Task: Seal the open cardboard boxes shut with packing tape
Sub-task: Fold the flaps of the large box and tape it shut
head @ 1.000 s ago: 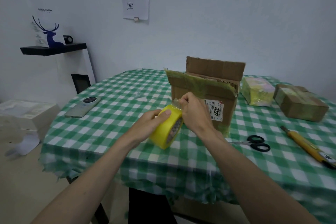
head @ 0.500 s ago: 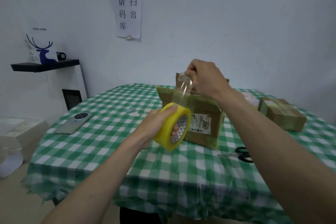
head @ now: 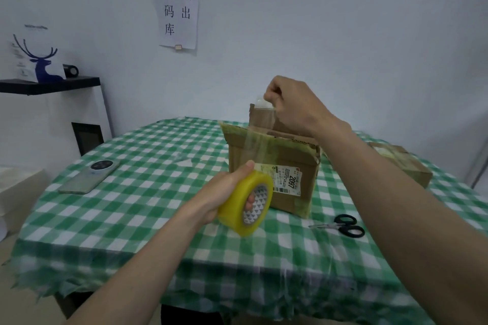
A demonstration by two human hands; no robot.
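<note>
Yellow tape roll (head: 245, 206) is sitting in the left hand (head: 224, 192), its grip clamped through the core, while the right hand (head: 293, 103) is pinching the tape end (head: 262, 104) above the open cardboard box (head: 274, 166) on the worktop (head: 148, 192), likely stretching a strip to span the flaps.

Bench (head: 148, 221) under green-and-white checked cloth, front edge draped and ragged. Open cardboard box (head: 272, 166) stands mid-bench, flaps up, label reading 2097 on front face. Phone (head: 89, 175) lies face down near left edge. Black-handled scissors (head: 343, 225) lie just right of box front. Taped brown parcel (head: 401, 163) sits far right.
</note>
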